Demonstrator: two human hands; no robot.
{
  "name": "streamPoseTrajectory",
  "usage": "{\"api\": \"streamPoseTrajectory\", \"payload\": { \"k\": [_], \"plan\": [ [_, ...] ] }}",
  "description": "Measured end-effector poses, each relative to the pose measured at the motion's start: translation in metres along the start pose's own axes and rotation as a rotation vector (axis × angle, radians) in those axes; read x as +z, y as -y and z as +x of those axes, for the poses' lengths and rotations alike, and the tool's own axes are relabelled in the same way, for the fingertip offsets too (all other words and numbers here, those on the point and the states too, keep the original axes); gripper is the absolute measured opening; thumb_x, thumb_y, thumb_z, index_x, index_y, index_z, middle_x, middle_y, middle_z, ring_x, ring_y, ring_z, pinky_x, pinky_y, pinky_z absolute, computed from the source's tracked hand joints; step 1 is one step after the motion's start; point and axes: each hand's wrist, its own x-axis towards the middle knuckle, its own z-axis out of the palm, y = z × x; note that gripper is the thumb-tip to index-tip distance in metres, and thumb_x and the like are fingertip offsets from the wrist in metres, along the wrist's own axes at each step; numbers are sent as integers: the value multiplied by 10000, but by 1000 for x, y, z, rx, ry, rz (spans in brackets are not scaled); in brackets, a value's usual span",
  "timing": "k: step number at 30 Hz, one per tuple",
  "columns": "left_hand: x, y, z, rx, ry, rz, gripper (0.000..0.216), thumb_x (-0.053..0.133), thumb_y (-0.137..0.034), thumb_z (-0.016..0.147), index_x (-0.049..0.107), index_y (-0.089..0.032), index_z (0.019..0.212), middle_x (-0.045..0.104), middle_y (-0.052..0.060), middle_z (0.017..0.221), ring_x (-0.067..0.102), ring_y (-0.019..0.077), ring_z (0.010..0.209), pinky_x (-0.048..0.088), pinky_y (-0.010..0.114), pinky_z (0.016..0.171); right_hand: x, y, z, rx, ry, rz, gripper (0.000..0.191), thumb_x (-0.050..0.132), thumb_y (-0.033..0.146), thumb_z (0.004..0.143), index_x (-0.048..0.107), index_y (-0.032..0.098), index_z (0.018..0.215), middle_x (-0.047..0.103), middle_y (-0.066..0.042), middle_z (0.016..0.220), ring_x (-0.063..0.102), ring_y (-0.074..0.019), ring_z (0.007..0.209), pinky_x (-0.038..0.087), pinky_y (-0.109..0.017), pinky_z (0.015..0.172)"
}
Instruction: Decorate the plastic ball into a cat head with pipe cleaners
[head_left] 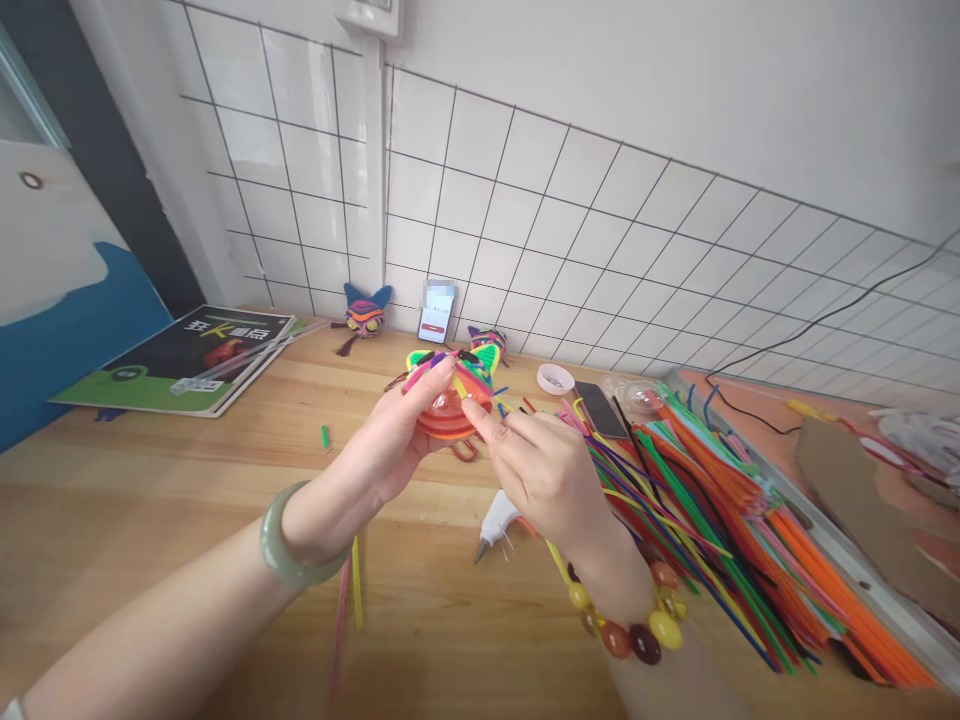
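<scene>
My left hand (397,425) is closed around a colourful cat-face craft (442,425) made of fuzzy pipe cleaners, its green and yellow ears pointing up and its thumb lying across the front. My right hand (544,465) is curled, with the index finger pressing a yellow pipe cleaner (461,388) against the craft's face. A yellow strand also shows below this hand, by the wrist. Under the right hand lies a white glue gun (496,520), its nozzle pointing to the lower left.
Many coloured pipe cleaners (697,500) spread over the right side. Behind stand a lit phone (436,312) and a finished cat face (365,312). A pink bowl (555,379) and a dark phone (600,411) lie at the right; a book (187,355) lies at the left.
</scene>
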Motion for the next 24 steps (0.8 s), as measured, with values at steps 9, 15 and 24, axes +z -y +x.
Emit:
{"api": "streamPoseTrajectory", "payload": {
  "k": [9, 15, 24],
  "plan": [
    [-1, 0, -1, -16, 0, 3, 330, 644, -490, 911, 748, -180, 950, 744, 56, 857, 690, 160, 719, 588, 279, 727, 0, -2, -2, -4, 17, 4, 364, 444, 51, 982, 675, 88, 1262, 513, 12, 616, 444, -156, 588, 353, -303, 554],
    [-3, 0, 0, -15, 5, 37, 364, 642, -517, 903, 747, -178, 981, 750, 70, 881, 702, 174, 729, 584, 288, 720, 0, -2, -1, -18, 22, -16, 365, 443, 40, 974, 682, 91, 1246, 530, 11, 610, 453, -145, 584, 347, -297, 555],
    [-5, 2, 3, -31, -11, 50, 689, 499, -780, 834, 741, -159, 1013, 770, 118, 920, 726, 223, 752, 578, 307, 673, -1, -4, 0, -17, 0, -16, 343, 447, 69, 992, 693, 87, 1231, 539, 9, 611, 463, -139, 582, 353, -287, 561]
  ]
}}
